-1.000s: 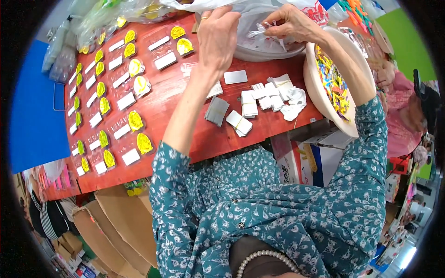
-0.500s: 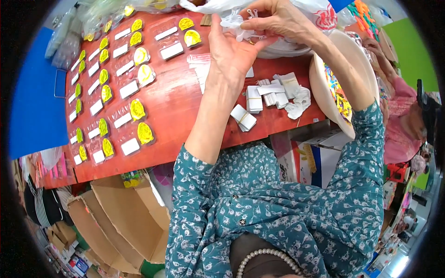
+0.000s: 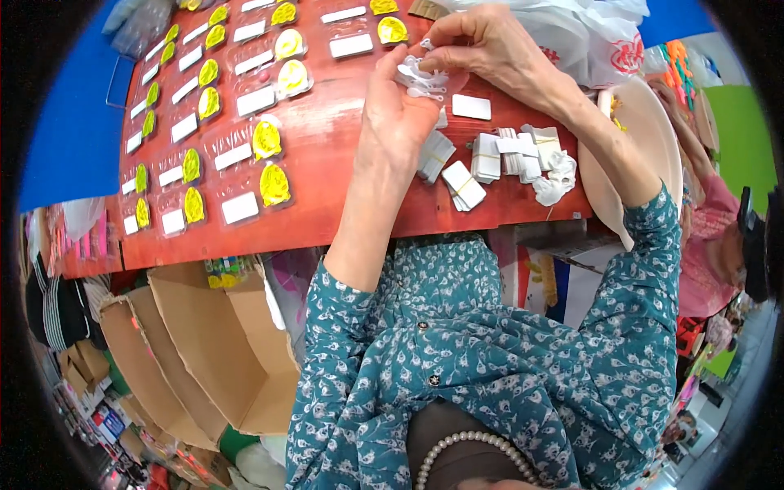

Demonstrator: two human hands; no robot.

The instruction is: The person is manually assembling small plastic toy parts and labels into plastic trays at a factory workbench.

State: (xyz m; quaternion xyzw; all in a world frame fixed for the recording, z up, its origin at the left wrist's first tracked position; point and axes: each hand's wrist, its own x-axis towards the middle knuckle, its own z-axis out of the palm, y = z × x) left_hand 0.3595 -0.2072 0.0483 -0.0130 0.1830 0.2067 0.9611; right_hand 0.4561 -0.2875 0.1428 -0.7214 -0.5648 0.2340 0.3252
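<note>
White plastic pieces (image 3: 420, 80) moved from bag (image 3: 563, 31) to left hand (image 3: 398, 116).

The table (image 3: 335, 204) looks like glossy painted wood; on it, shiny clear plastic packs (image 3: 247, 184) and smooth, matt, paper-like cards (image 3: 464, 186); above it, white pieces (image 3: 422, 80) of smooth plastic; below it, a matt, rough-edged cardboard box (image 3: 229, 327)

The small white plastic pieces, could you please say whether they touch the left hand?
Touching: the head view shows the white plastic pieces resting in the cupped left hand, against its palm.
</note>
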